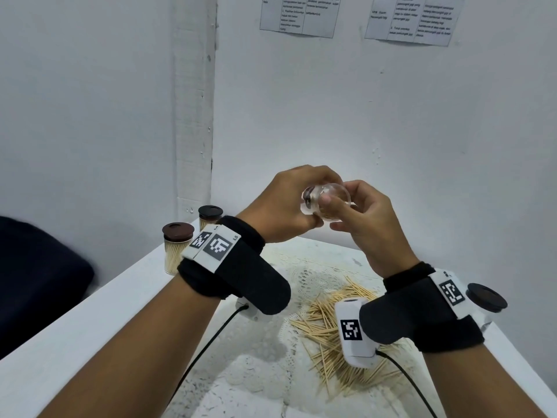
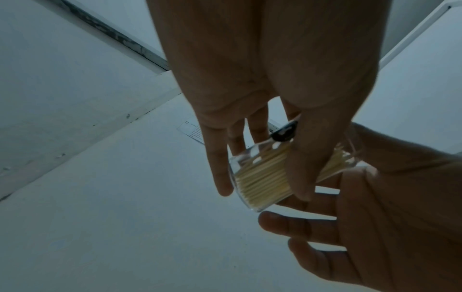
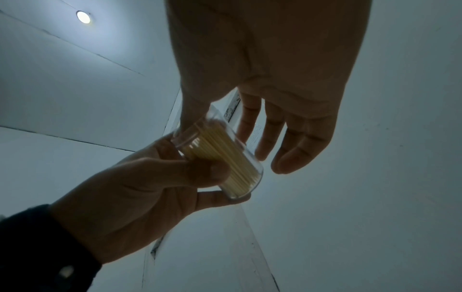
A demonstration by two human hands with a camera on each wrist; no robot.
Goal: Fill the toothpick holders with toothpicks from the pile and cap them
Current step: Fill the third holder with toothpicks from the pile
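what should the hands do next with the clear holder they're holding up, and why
Probably seat the dark brown cap on its mouth. The clear plastic toothpick holder already looks packed with pale wooden toothpicks, the left hand grips it tilted above the table, and the right hand pinches its other end. Two capped full holders stand at the table's left edge, so capping seems due.

Nothing can really be read: two printed sheets point(image 1: 301, 15) point(image 1: 414, 19) are taped to the wall with text too blurry, and only square code tags point(image 1: 217, 246) point(image 1: 351, 329) point(image 1: 451, 292) are worn on the wristbands.
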